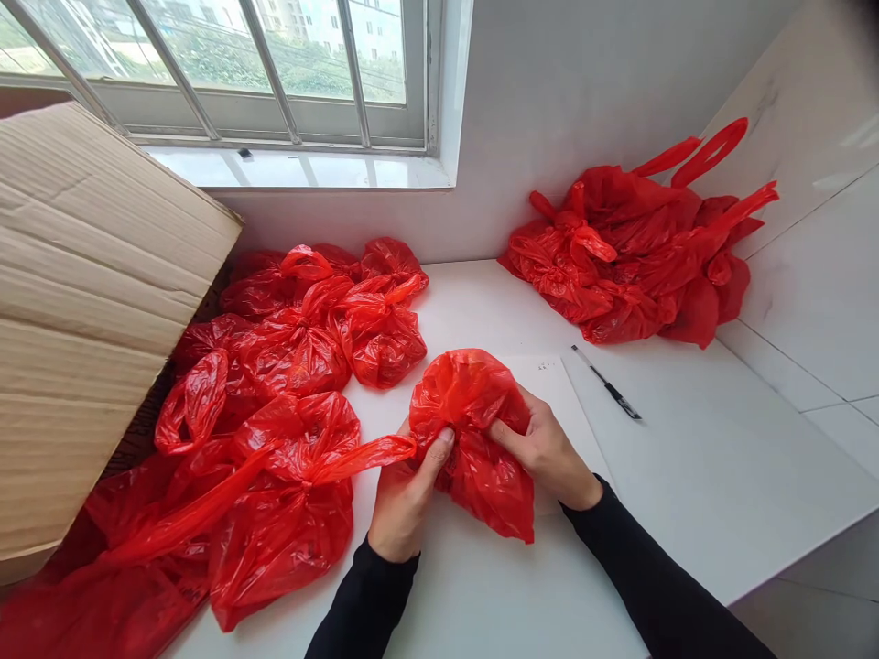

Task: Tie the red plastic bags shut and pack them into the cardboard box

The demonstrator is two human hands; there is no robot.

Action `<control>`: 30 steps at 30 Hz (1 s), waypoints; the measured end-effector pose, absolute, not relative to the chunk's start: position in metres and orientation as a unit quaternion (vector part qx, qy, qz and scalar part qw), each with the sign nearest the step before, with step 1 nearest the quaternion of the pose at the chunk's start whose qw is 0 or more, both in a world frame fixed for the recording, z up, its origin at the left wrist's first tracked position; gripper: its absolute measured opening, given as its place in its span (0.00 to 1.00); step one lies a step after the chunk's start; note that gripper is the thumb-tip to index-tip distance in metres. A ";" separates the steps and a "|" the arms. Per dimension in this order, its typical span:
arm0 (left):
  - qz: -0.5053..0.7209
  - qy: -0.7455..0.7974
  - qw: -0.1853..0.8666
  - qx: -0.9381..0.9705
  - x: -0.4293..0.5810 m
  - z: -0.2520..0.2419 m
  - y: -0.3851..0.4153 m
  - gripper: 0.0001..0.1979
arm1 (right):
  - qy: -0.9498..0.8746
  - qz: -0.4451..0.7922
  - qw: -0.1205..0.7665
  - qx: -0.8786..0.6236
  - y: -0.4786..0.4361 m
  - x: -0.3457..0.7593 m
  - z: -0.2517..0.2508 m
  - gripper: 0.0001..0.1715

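A crumpled red plastic bag (473, 430) lies on the white table (687, 458) in front of me. My left hand (405, 499) pinches its left side, thumb up against the plastic. From the right, my right hand (546, 453) grips the same bag with its fingers curled into the folds. Both arms wear black sleeves.
Several knotted red bags (288, 366) spread over the table's left, spilling from a tilted cardboard box (89, 311). Another heap of red bags (638, 247) sits in the far right corner against the wall. A black pen (608, 384) lies on a white sheet (549, 384). A barred window (240, 55) is behind.
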State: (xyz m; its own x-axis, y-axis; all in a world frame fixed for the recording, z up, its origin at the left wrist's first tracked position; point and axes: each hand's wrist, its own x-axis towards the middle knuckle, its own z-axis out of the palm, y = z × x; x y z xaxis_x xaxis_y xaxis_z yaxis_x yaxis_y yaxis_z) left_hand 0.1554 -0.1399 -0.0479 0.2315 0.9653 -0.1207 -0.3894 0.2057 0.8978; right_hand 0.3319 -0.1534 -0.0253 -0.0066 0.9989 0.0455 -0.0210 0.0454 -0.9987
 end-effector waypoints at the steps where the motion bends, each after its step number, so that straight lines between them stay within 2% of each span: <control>1: 0.490 0.369 0.684 0.395 0.155 -0.048 -0.139 0.26 | -0.502 0.494 0.521 -0.481 -0.153 0.332 -0.025 0.15; 6: 0.472 0.379 0.678 0.416 0.152 -0.050 -0.139 0.26 | -0.476 0.497 0.538 -0.488 -0.152 0.329 -0.023 0.15; 14: 0.520 0.422 0.657 0.346 0.159 -0.045 -0.141 0.21 | -0.455 0.500 0.546 -0.496 -0.152 0.327 -0.023 0.18; 18: 0.469 0.362 0.701 0.397 0.160 -0.041 -0.143 0.27 | -0.455 0.464 0.566 -0.508 -0.151 0.329 -0.026 0.16; 22: 0.453 0.325 0.699 0.449 0.161 -0.041 -0.142 0.34 | -0.445 0.453 0.571 -0.520 -0.151 0.332 -0.027 0.16; 30: 0.504 0.344 0.666 0.429 0.157 -0.045 -0.138 0.33 | -0.475 0.504 0.533 -0.487 -0.152 0.329 -0.020 0.16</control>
